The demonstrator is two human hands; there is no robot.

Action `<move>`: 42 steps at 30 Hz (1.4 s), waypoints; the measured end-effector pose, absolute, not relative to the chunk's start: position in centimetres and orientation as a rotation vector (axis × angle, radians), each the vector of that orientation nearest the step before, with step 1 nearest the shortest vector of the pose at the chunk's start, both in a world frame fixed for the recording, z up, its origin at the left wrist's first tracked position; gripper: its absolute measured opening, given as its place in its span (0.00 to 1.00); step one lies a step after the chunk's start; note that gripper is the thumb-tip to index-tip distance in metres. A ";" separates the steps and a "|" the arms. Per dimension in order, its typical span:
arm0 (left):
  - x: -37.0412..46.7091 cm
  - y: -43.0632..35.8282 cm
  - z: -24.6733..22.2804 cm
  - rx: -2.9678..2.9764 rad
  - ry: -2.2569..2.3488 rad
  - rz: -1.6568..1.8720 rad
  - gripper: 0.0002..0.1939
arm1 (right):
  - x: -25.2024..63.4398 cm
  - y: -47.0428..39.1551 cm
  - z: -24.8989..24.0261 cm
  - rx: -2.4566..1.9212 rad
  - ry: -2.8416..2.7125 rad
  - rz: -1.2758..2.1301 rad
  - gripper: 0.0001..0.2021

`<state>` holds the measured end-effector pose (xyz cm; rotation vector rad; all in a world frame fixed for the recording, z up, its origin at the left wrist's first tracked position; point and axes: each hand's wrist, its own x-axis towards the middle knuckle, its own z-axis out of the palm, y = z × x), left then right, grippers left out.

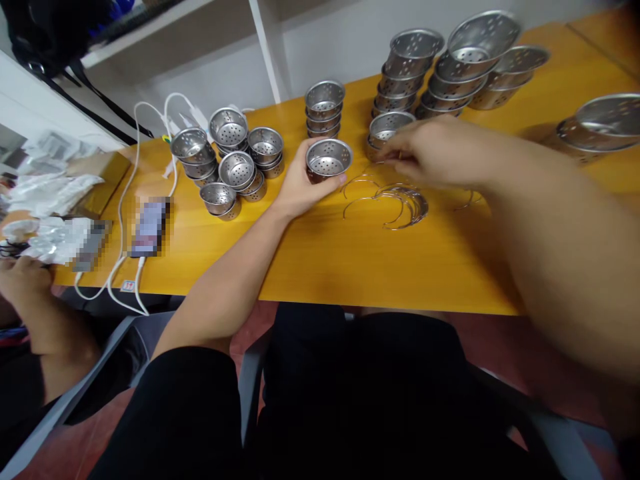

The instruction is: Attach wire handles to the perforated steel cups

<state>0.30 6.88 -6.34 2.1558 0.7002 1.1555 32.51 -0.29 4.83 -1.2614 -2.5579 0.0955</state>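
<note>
My left hand (299, 181) is wrapped round a small perforated metal strainer cup (329, 160), its open top facing up. Beside it on the right, my right hand (433, 150) has its fingers pinched together, close to a short stack of strainer cups (390, 127). Whether those fingers touch that stack or grip something small is hidden and a little blurred. Below the right hand, thin curved metal wires (417, 207) lie in a loose pile on the table. One more curved wire (470, 200) shows under my right forearm.
Stacks of small strainer cups (235, 170) stand at left, with larger strainer baskets (483, 47) at the back right and others (610, 120) far right. A phone (151, 227) and white cables (123, 200) lie on the yellow table (340, 260). Another person's hand (23, 277) is at far left.
</note>
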 end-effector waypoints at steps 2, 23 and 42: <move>0.3 6.9 -6.3 2.150 0.723 1.164 0.59 | 32.4 -0.5 4.7 -1.187 -2.463 0.092 0.10; 3.3 1.8 -3.9 2.168 0.775 1.007 0.62 | 27.9 -2.1 1.4 -1.074 -1.894 0.431 0.16; 3.9 0.1 -2.1 2.050 0.870 0.962 0.50 | 27.2 -3.1 2.9 -0.911 -1.858 0.784 0.25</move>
